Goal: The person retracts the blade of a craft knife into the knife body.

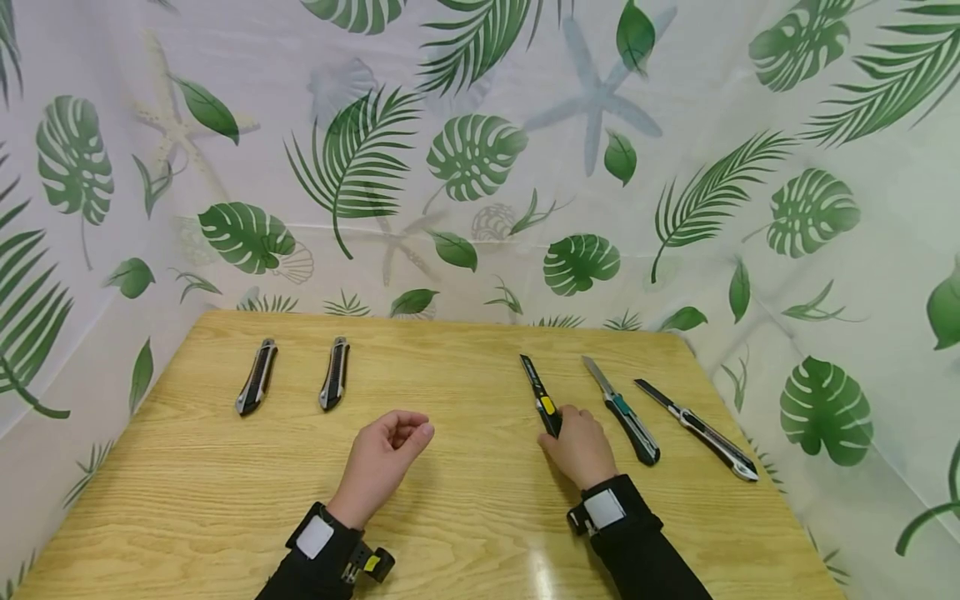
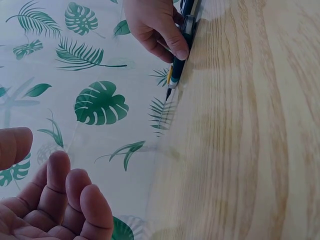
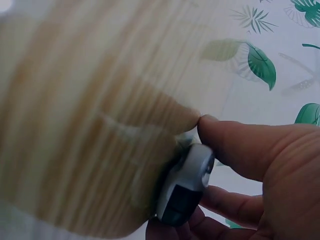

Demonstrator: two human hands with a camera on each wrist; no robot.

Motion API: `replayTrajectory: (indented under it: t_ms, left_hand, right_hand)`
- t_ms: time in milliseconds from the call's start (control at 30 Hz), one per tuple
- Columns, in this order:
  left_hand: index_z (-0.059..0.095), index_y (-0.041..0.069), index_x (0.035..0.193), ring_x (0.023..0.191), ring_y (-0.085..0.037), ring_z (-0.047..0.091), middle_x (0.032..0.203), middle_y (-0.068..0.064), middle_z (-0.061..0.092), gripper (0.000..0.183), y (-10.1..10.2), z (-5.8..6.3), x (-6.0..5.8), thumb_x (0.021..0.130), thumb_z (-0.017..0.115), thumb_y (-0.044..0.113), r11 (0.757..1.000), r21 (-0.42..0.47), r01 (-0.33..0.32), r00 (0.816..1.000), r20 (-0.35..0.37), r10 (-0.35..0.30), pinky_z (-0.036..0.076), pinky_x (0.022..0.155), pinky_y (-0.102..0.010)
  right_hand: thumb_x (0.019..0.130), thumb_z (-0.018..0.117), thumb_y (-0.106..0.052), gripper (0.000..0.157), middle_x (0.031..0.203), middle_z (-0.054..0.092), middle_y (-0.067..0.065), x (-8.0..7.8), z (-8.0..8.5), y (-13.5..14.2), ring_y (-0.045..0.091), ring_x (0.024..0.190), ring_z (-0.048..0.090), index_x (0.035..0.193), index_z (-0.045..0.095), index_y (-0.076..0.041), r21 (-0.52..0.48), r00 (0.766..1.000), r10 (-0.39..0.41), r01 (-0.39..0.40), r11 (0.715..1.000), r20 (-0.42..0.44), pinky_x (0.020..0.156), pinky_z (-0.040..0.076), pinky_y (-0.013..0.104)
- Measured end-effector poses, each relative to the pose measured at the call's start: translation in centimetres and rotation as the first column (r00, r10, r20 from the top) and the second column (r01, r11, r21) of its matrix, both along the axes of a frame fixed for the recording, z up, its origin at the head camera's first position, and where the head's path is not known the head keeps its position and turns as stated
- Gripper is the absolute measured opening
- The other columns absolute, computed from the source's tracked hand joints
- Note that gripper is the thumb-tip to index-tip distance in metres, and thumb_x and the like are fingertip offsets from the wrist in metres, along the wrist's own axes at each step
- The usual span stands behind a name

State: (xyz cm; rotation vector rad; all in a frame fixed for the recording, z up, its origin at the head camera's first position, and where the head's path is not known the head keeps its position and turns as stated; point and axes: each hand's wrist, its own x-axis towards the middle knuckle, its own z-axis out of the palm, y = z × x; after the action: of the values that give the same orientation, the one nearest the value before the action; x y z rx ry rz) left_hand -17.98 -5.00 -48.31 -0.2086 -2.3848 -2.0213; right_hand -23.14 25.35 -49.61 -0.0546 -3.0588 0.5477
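Note:
My right hand [image 1: 581, 450] rests low over the table and holds a black utility knife [image 1: 538, 387] with a yellow slider by its rear part, blade end toward the back. The right wrist view has the grey and black butt of the knife [image 3: 185, 192] between the thumb and the fingers. My left hand [image 1: 384, 460] hovers above the middle of the table, fingers loosely curled, holding nothing. Just right of my right hand lies a grey and teal utility knife [image 1: 628, 421], then a silver and black one [image 1: 701, 429], both with blades out.
Two black and silver utility knives, one farther left [image 1: 258, 377] and one nearer the middle [image 1: 335, 373], lie at the back left with no blade showing. The wooden table [image 1: 450, 517] meets a leaf-patterned cloth [image 1: 480, 275] behind and at the sides.

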Motion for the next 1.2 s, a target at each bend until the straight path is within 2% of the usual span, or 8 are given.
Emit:
replayTrajectory:
  t_ms: [233,433,533,667,833,967,1100,1200]
  left_hand:
    - [0.069,0.01,0.113,0.08,-0.019,0.059,0.093,-0.003,0.066,0.029,0.0,0.3,0.3,0.096,0.067,0.034,1.0,-0.001,-0.006,1.0,0.024,0.006,0.05,0.069,-0.035]
    - [0.068,0.012,0.112,0.082,-0.021,0.06,0.093,-0.003,0.066,0.025,-0.2,0.3,0.5,0.096,0.067,0.031,1.0,-0.003,-0.012,0.999,0.032,0.012,0.05,0.07,-0.036]
    - [0.068,0.013,0.112,0.083,-0.026,0.061,0.094,-0.005,0.066,0.025,-0.2,0.3,0.6,0.096,0.067,0.032,1.0,0.014,0.0,0.999,0.034,0.0,0.052,0.07,-0.04]
    - [0.068,0.012,0.113,0.086,-0.03,0.062,0.097,-0.011,0.067,0.031,-0.1,0.6,0.7,0.095,0.068,0.036,0.998,0.064,0.029,0.998,0.048,-0.032,0.055,0.074,-0.048]
    - [0.067,0.012,0.12,0.088,-0.023,0.064,0.104,-0.008,0.069,0.034,0.5,1.6,1.0,0.096,0.066,0.036,0.993,0.113,0.046,0.998,0.046,-0.051,0.056,0.079,-0.047]
    - [0.061,0.006,0.131,0.098,-0.022,0.063,0.118,-0.01,0.066,0.035,0.7,3.0,1.4,0.101,0.06,0.026,0.981,0.181,0.072,0.997,0.016,-0.076,0.055,0.085,-0.044]
    - [0.054,0.006,0.139,0.106,-0.024,0.061,0.127,-0.011,0.062,0.037,0.6,4.4,1.8,0.104,0.053,0.019,0.95,0.294,0.104,0.994,-0.009,-0.106,0.05,0.094,-0.047]
    - [0.054,0.009,0.14,0.108,-0.025,0.059,0.13,-0.009,0.061,0.038,0.5,4.7,1.9,0.104,0.053,0.021,0.917,0.378,0.13,0.991,-0.02,-0.132,0.047,0.098,-0.045]
  right_hand:
    - [0.09,0.072,-0.02,0.049,0.103,0.062,0.026,-0.1,-0.1,0.1,0.032,0.083,0.059,0.124,0.059,0.012,-0.005,1.0,-0.013,0.013,1.0,0.021,0.069,0.053,0.047]
    - [0.093,0.067,-0.02,0.049,0.11,0.064,0.025,0.2,0.4,0.2,0.03,0.09,0.061,0.129,0.056,0.012,-0.131,0.999,0.029,-0.026,0.991,0.025,0.073,0.054,0.046]
    - [0.094,0.067,-0.022,0.049,0.11,0.064,0.019,1.0,1.5,-0.5,0.026,0.09,0.06,0.131,0.056,0.008,-0.23,0.996,0.087,-0.087,0.969,-0.009,0.072,0.054,0.044]
    - [0.093,0.069,-0.022,0.045,0.102,0.064,0.009,2.5,3.8,-2.3,0.019,0.083,0.057,0.131,0.059,0.0,-0.333,0.978,0.181,-0.204,0.921,-0.099,0.064,0.052,0.037]
    - [0.091,0.074,-0.022,0.041,0.099,0.061,0.0,4.6,6.3,-5.0,0.011,0.082,0.054,0.128,0.062,-0.009,-0.349,0.93,0.264,-0.343,0.872,-0.255,0.062,0.05,0.033]
    - [0.09,0.076,-0.021,0.042,0.103,0.061,-0.001,6.2,7.2,-6.7,0.009,0.085,0.054,0.128,0.062,-0.009,-0.306,0.871,0.326,-0.445,0.842,-0.368,0.062,0.052,0.035]
    - [0.089,0.076,-0.02,0.043,0.11,0.061,-0.001,7.4,7.2,-7.9,0.009,0.088,0.054,0.128,0.061,-0.01,-0.266,0.806,0.405,-0.543,0.797,-0.432,0.061,0.054,0.032]
    - [0.089,0.076,-0.019,0.043,0.115,0.061,-0.001,8.1,7.1,-8.6,0.009,0.091,0.054,0.129,0.061,-0.01,-0.275,0.77,0.453,-0.602,0.75,-0.449,0.064,0.054,0.031]
